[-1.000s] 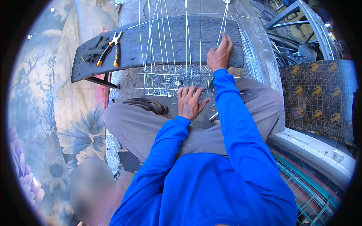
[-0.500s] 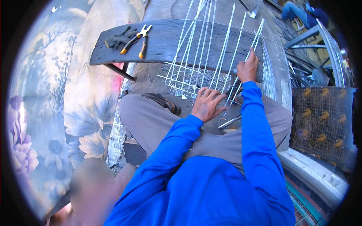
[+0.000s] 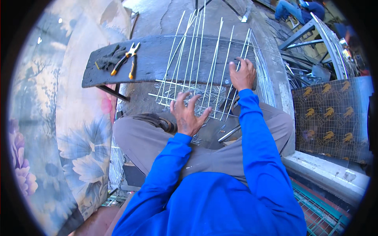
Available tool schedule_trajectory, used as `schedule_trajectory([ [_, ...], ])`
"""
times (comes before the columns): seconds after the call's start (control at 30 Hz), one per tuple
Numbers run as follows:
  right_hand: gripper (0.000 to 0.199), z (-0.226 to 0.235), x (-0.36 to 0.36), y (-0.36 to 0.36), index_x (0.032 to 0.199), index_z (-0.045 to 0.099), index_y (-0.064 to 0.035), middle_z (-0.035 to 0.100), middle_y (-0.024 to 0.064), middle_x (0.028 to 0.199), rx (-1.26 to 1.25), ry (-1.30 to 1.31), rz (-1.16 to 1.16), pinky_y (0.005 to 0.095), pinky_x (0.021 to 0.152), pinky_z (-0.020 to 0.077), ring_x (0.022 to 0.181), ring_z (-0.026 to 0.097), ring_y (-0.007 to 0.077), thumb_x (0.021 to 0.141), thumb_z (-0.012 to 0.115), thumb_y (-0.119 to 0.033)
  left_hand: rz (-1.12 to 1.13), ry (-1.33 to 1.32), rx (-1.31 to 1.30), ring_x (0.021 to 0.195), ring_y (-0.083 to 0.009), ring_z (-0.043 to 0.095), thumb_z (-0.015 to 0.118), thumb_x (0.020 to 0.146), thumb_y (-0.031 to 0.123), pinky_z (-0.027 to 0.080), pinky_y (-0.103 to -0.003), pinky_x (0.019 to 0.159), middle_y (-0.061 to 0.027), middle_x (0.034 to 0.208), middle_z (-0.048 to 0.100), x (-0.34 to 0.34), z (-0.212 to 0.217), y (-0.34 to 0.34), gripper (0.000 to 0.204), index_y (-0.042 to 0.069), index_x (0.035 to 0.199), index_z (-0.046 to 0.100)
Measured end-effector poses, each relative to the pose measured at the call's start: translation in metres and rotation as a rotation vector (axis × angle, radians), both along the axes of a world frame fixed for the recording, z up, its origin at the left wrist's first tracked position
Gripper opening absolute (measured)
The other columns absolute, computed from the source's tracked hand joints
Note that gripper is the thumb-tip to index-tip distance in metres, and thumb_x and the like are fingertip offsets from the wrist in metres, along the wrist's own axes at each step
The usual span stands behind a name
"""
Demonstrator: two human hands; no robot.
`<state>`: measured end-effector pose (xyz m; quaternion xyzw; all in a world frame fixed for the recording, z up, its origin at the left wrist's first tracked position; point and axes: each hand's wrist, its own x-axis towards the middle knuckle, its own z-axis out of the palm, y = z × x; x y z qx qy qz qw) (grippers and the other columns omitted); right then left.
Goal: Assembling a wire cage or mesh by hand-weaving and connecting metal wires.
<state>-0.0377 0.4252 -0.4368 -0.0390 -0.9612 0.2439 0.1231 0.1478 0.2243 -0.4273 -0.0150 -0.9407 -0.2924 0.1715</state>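
Several thin pale metal rods lean side by side on a dark wooden bench, their near ends crossed by a few rods lying sideways. My left hand is open, fingers spread over the near ends of the rods. Just above the rightmost rods, my right hand is open too, its fingers apart and curved. Whether its fingertips touch a rod I cannot tell. Pliers with black and orange handles lie at the bench's left end, beside a dark crumpled glove.
Short cut rod pieces litter the floor beneath. A metal tube lies by my right leg. Longer rods run past the bench's right end. A flowered sheet hangs left; a wire grid stands right. Another person sits far right.
The view has shifted, so the bench sits lower and further left. My left hand has moved left along the rods and spread its fingers. My right hand's fingers have opened away from the rods.
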Motion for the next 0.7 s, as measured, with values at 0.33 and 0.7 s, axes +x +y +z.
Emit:
schedule_trajectory([
  [0.33, 0.072, -0.022, -0.014, -0.024, 0.147, 0.047, -0.0060, 0.042, 0.0336, 0.146, -0.035, 0.091, -0.093, 0.0563, 0.120, 0.0221, 0.142, 0.034, 0.0471, 0.086, 0.071, -0.037, 0.232, -0.214, -0.103, 0.151, -0.0436, 0.022, 0.063, 0.093, 0.059, 0.017, -0.060, 0.118, -0.0241, 0.156, 0.034, -0.010, -0.004, -0.010, 0.057, 0.004, 0.108, 0.069],
  [0.7, 0.060, -0.026, -0.013, -0.008, 0.145, 0.052, -0.0093, 0.040, 0.0348, 0.149, -0.067, 0.077, -0.039, 0.0543, 0.122, 0.0224, 0.143, 0.034, 0.0484, 0.093, 0.067, -0.035, 0.198, -0.142, -0.099, 0.151, -0.0414, 0.024, 0.061, 0.096, 0.054, 0.018, -0.059, 0.117, -0.0218, 0.154, 0.037, -0.011, -0.012, -0.011, 0.048, 0.007, 0.105, 0.067],
])
